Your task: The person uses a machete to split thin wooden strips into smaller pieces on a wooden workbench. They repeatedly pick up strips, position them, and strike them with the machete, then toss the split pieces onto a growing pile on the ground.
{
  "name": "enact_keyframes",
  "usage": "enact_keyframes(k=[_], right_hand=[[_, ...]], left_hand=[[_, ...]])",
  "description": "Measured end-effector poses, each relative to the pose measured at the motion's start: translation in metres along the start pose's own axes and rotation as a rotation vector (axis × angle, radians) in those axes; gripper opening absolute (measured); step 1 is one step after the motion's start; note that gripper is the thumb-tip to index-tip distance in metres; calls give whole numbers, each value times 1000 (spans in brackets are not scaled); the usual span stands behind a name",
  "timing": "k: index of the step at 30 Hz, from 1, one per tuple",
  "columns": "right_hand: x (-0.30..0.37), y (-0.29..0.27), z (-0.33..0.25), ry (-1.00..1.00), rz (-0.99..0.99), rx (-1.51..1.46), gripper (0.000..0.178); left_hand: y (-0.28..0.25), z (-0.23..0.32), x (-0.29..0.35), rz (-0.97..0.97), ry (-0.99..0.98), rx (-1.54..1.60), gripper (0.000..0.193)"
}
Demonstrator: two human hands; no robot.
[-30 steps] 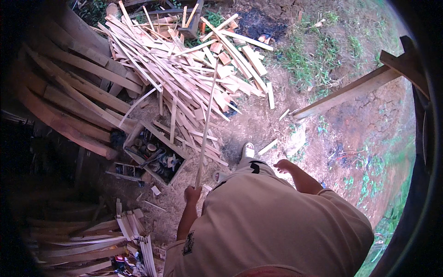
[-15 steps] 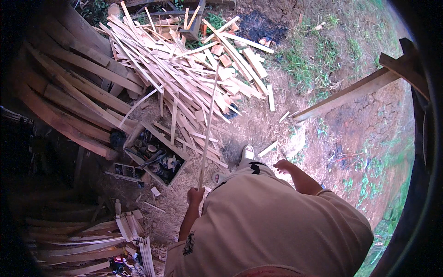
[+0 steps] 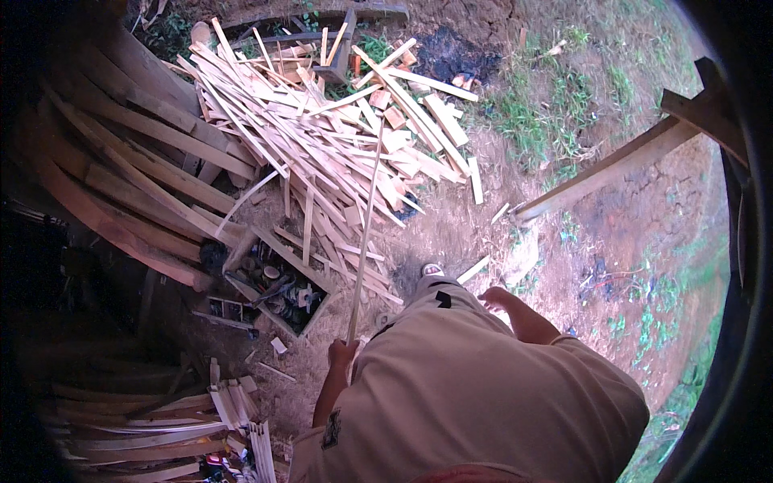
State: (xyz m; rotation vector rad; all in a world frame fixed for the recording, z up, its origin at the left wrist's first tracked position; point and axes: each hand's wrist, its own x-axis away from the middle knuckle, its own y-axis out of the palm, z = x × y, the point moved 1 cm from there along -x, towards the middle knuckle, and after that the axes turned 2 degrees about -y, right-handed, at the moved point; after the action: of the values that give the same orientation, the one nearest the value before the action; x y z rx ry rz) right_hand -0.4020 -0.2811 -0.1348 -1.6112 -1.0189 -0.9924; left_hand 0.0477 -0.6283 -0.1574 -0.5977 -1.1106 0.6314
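Note:
A long thin wooden strip point(image 3: 367, 229) rises from my left hand point(image 3: 343, 352), which is closed around its lower end. The strip slants up and slightly right, and its far end overlaps the scrap pile in the picture. My right hand point(image 3: 496, 299) hangs beside my right leg with its fingers loosely bent and apart, nothing visible in it. Left of the strip, on the ground, stands a wooden box point(image 3: 315, 315) with dark tools and round items that I cannot make out singly.
A heap of wooden offcuts and strips point(image 3: 282, 121) spreads ahead. Thick boards point(image 3: 153, 173) are stacked at the left, with more strips point(image 3: 137, 443) at the lower left. A wooden beam point(image 3: 604, 169) slants across the right. Sawdust and a loose stick point(image 3: 473, 270) lie near my feet.
The box, the board stack and the lower-left strips have shifted slightly right and down in the view. My left hand has dropped a little with the strip still in it.

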Motion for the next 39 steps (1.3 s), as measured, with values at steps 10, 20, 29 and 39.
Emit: enact_keyframes(k=[10,20,29,39], right_hand=[[-26,-73,-4,2,37,105,50],[-102,-148,-80,-372,15,488,35],[-100,-177,-88,-184,-60,440,44],[-100,-203,-62,-79,-17,267,23]], left_hand=[[78,-24,-32,-47,-40,-39,54],[80,10,-15,84,-182,-183,52],[75,36,-4,134,-293,-228,50],[72,56,0,135,-337,-248,47]])
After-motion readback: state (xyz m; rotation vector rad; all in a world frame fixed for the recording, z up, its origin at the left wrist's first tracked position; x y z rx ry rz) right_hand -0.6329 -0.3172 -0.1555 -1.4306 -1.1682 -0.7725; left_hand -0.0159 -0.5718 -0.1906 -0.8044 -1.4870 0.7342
